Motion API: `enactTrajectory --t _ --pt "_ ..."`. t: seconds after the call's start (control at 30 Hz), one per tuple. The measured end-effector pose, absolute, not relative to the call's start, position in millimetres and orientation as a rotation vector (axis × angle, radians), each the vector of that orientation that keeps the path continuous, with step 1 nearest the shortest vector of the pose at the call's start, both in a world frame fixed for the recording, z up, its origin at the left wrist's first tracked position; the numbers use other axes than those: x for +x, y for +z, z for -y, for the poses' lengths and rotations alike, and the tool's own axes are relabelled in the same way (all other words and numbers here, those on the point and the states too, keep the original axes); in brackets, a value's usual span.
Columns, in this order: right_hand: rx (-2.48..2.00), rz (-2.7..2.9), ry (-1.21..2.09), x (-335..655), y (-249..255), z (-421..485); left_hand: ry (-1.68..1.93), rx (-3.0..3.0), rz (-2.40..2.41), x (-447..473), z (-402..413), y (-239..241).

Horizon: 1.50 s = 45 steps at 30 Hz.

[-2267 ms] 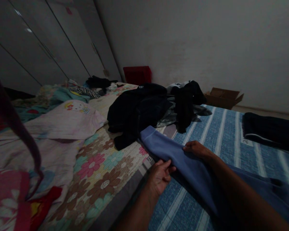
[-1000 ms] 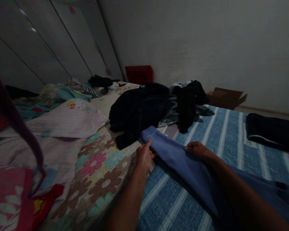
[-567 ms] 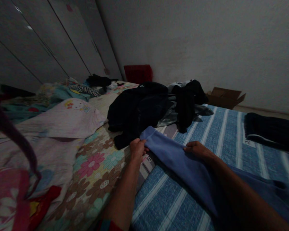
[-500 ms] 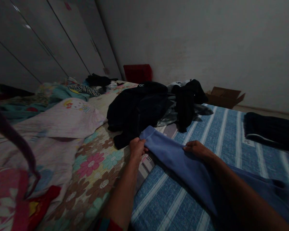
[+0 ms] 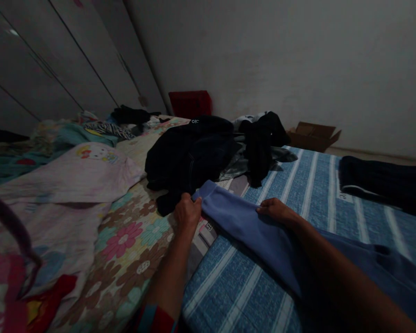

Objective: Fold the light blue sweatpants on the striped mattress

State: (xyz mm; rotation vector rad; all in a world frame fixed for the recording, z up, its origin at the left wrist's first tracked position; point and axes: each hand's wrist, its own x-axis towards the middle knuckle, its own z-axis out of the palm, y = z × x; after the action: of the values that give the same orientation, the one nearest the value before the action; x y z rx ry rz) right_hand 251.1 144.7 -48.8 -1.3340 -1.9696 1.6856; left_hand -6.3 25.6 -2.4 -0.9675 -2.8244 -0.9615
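at the centre of the frame the left hand (image 5: 187, 212) pinches the cuffed end of a soft blue fleece sleeve (image 5: 242, 222); the right hand (image 5: 273, 210) presses flat on its upper edge, fingers spread, gripping nothing. the sleeve's long axis runs toward lower right across the ribbed striped blanket (image 5: 312, 185), just below a crumpled black garment (image 5: 190, 155).
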Motion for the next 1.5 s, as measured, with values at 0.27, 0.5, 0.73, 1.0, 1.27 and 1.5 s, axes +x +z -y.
enactTrajectory --t 0.27,0.5,0.73,1.0,1.27,1.5 --pt "-1.366 2.029 1.584 247.9 -45.4 -146.3 -0.716 -2.219 2.196 70.5 -41.5 5.1" --pt "-1.404 2.128 1.434 244.4 -41.1 -145.7 -0.495 -2.707 1.893 82.8 -72.7 -25.4" --pt "-1.468 2.293 1.171 250.1 -39.5 -146.4 -0.419 -2.664 1.885 81.4 -65.8 -35.1" --pt "-1.493 2.411 1.025 295.1 -26.7 -137.4 -0.340 -2.596 1.860 89.0 -60.6 -35.3" --pt "-1.519 2.436 0.973 326.7 -29.1 -132.5 -0.270 -2.570 1.872 92.1 -62.8 -32.8" --pt "-1.497 2.392 0.961 341.3 -34.6 -127.9 -0.248 -2.570 1.859 91.5 -66.0 -33.1"
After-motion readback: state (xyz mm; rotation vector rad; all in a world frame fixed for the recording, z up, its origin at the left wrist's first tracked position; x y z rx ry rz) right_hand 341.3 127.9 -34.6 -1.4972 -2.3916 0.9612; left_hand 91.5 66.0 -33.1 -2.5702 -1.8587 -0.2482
